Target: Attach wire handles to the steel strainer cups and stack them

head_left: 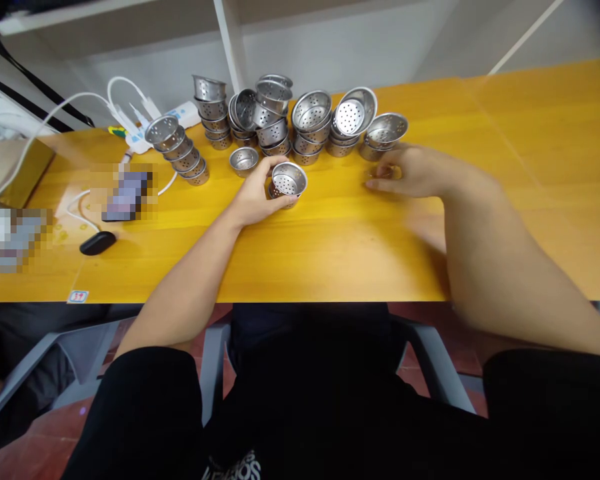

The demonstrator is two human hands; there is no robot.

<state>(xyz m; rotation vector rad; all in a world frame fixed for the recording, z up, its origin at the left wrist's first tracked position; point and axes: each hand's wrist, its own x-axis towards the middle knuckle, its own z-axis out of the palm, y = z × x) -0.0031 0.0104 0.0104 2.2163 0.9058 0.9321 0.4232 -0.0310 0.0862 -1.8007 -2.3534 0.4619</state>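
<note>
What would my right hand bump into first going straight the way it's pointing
Probably the cup in your left hand; your right hand points toward it, though blur and depth make the exact line uncertain.

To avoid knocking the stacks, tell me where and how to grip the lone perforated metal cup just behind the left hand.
Pinch the lone perforated metal cup across its rim, probably from above and front-left: it stands upright, mouth up, with cup stacks close behind and the left hand at its front-right.
</note>
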